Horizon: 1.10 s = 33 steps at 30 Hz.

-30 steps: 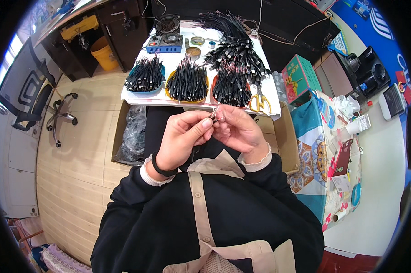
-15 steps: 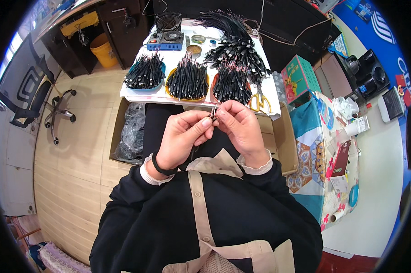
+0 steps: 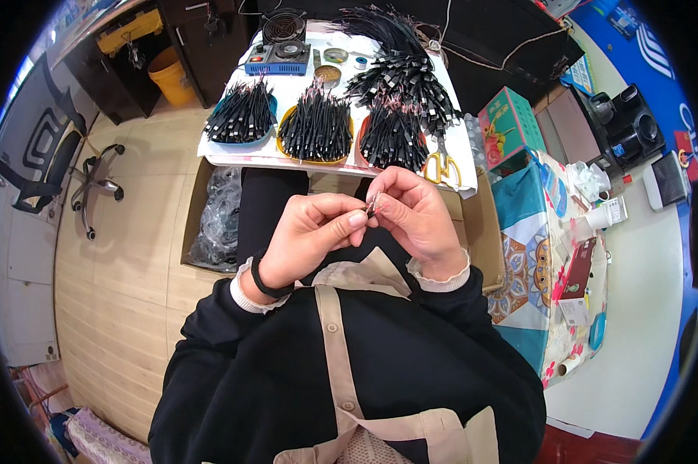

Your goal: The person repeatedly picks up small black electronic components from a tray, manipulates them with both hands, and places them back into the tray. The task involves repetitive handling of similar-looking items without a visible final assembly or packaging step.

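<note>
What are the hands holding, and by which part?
A thin dark cable, near its wire end: left hand pinches the dark part, right hand the fine wires; exact contact is hidden.

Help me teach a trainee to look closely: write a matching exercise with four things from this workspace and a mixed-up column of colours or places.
Things:
1. Scissors
2. Bucket
3. Wires
4. Fan

Colours or places:
A. Black, at the far left of the table
B. At the fingertips of the left hand and right hand
C. Yellow handles, near the table's near right corner
D. Yellow-orange, on the floor

Right pairs: 1-C, 2-D, 3-B, 4-A
</note>
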Tool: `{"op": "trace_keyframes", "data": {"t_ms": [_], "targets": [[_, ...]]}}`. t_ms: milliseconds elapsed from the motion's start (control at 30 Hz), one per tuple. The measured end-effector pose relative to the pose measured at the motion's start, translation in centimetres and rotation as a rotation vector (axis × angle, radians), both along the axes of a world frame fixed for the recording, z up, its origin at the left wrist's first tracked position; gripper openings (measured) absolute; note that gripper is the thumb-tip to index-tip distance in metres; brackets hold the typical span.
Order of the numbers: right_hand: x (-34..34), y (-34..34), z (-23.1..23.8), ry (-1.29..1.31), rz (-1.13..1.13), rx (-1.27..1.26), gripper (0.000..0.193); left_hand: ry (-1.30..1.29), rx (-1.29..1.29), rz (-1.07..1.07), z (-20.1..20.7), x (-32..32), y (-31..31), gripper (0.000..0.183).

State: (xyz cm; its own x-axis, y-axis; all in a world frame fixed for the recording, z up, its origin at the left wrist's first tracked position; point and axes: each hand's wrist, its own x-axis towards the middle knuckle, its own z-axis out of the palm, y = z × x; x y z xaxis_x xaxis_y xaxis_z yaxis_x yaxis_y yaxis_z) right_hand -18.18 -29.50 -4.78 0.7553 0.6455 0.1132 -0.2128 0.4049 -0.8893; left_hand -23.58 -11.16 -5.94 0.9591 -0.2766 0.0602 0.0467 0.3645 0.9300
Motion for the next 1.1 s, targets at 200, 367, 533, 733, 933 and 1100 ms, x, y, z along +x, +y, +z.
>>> {"op": "trace_keyframes", "data": {"t_ms": [200,367,533,733,933,1100], "targets": [[0.2,-0.4,-0.3,0.208,0.095,-0.005,0.013,-0.084,0.128,0.03,0.2,-0.4,0.0,0.016],[0.2,-0.3,-0.9,0.185,0.125,-0.015,0.02,-0.075,0.088,0.051,-0.4,-0.6,-0.4,0.016],[0.0,0.2,-1.6,0.227,0.081,-0.003,0.023,-0.009,0.012,0.029,-0.8,0.0,-0.5,0.015],[0.8,0.1,-1.6,0.226,0.154,0.055,0.026,0.004,0.006,-0.013,-0.3,0.4,-0.1,0.017],[-0.1,0.4,-2.2,0.127,0.023,-0.044,0.032,0.051,0.053,0.012,-0.7,0.0,-0.1,0.016],[-0.7,0.6,-2.8,-0.205,-0.141,-0.179,0.036,-0.028,0.162,0.093,-1.3,-0.1,-0.6,0.015]]}}
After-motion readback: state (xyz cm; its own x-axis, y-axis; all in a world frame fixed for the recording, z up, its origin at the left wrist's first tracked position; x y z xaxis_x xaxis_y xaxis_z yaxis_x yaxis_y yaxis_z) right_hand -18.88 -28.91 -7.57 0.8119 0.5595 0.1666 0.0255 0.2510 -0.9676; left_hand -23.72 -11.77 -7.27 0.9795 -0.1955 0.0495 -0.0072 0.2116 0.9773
